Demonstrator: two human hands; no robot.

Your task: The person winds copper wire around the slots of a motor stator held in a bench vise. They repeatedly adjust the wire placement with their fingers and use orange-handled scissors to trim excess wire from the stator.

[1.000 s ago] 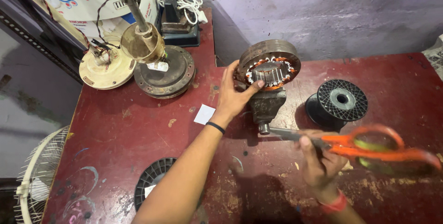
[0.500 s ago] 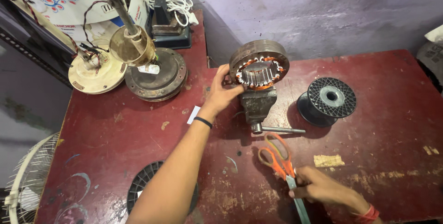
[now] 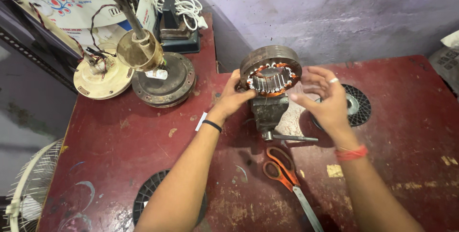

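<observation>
Stator ring (image 3: 270, 73) clamped upright in small vise (image 3: 269, 112) on red table (image 3: 119, 141), left hand (image 3: 234, 97) gripping its rim; right hand (image 3: 325, 99), fingers now spread empty beside ring, orange scissors (image 3: 282, 167) laid down below vise since a moment ago, freeing both hands for windings.

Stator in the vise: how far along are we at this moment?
Done: the stator sits clamped upright in the vise, copper windings in its slots, and the scissors lie on the table. In hand: left hand grips its rim; right hand hovers open beside it. Left: cannot tell how much winding remains.
</observation>
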